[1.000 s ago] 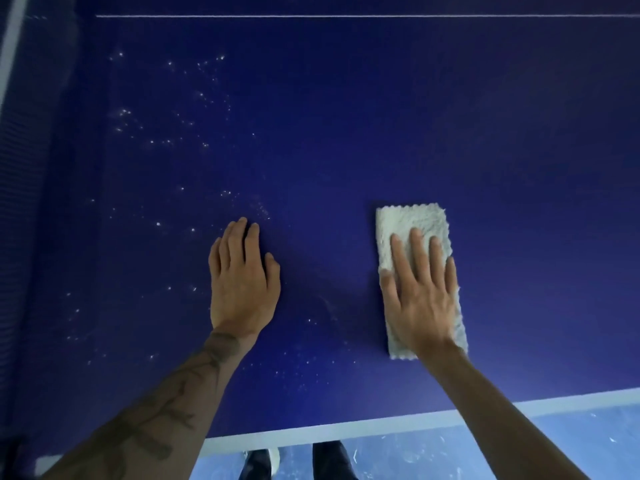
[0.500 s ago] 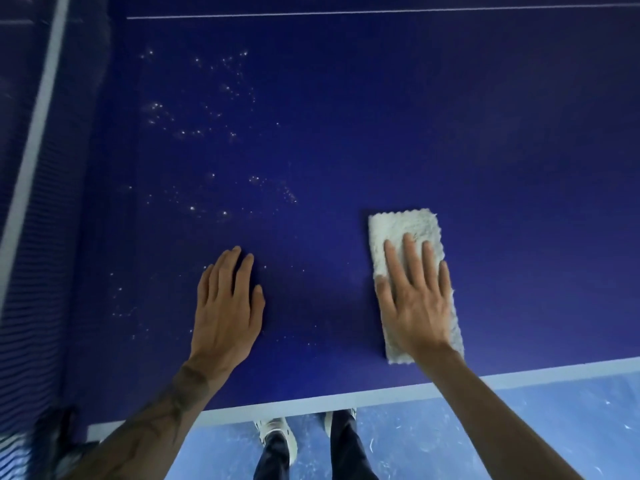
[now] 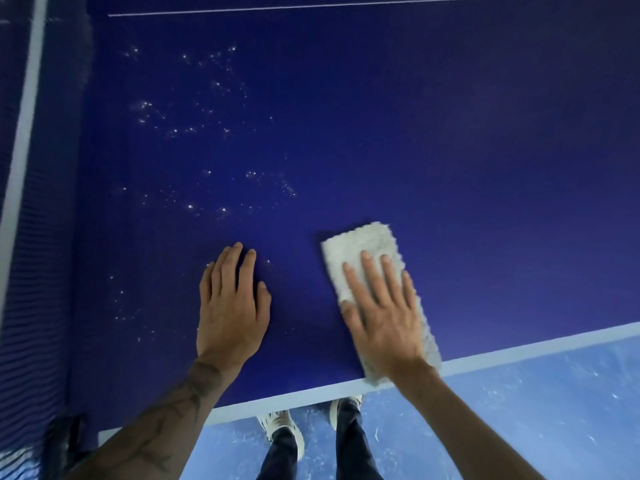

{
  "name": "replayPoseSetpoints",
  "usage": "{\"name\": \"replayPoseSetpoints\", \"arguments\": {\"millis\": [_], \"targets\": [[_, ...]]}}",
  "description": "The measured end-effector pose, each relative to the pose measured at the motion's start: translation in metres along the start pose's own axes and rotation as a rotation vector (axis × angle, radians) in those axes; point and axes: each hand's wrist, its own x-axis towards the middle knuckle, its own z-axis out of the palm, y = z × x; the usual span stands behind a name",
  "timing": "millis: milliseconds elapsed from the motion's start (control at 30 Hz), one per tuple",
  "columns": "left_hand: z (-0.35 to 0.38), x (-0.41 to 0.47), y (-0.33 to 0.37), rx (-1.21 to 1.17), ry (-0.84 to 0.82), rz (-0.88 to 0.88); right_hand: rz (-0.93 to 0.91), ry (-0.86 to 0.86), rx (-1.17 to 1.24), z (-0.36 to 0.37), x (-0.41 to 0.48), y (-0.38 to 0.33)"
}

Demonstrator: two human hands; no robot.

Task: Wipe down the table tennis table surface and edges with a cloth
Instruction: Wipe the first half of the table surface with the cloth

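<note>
Your right hand [image 3: 381,317] presses the white cloth [image 3: 363,251] flat with straight fingers at the table [image 3: 450,168] edge; your left hand [image 3: 232,306] rests flat, holding nothing.

The cloth [image 3: 363,251] lies flat on the bench [image 3: 450,150], its near end reaching over the bench's near edge line [image 3: 519,351]. The right hand [image 3: 384,317] rests flat on the cloth's near half. The left hand [image 3: 232,306] lies flat on the bench just left of the cloth, apart from it. Specks [image 3: 190,129] are scattered beyond and left of the left hand. The net [image 3: 34,271] runs along the far left. Below the near edge, two shoes [image 3: 277,424] stand on the floor [image 3: 519,427].
</note>
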Motion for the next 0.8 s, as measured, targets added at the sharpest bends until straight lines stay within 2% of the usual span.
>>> {"name": "replayPoseSetpoints", "arguments": {"millis": [100, 200, 300, 400, 467, 600, 700, 800], "targets": [[0.001, -0.001, -0.001, -0.014, 0.007, 0.006, 0.145, -0.002, 0.022, -0.006, 0.014, 0.011], [0.003, -0.001, -0.001, -0.010, 0.025, 0.010, 0.199, 0.016, 0.063, 0.000, 0.026, -0.027], [0.006, -0.001, -0.003, -0.004, 0.047, 0.021, 0.020, 0.010, 0.044, 0.015, 0.009, -0.066], [0.008, -0.001, -0.005, 0.006, 0.062, 0.033, -0.149, -0.008, 0.033, 0.019, -0.024, -0.056], [0.008, -0.001, -0.005, -0.005, 0.053, 0.021, -0.080, -0.001, 0.010, 0.013, -0.035, -0.022], [0.006, 0.000, -0.004, -0.013, 0.032, 0.003, 0.225, -0.028, 0.010, -0.006, -0.030, 0.033], [0.005, -0.001, -0.004, -0.006, 0.037, 0.010, 0.307, 0.013, 0.048, -0.005, -0.003, 0.004], [0.005, -0.001, -0.003, 0.003, 0.054, 0.024, 0.195, -0.007, 0.088, 0.006, 0.017, -0.065]]}}
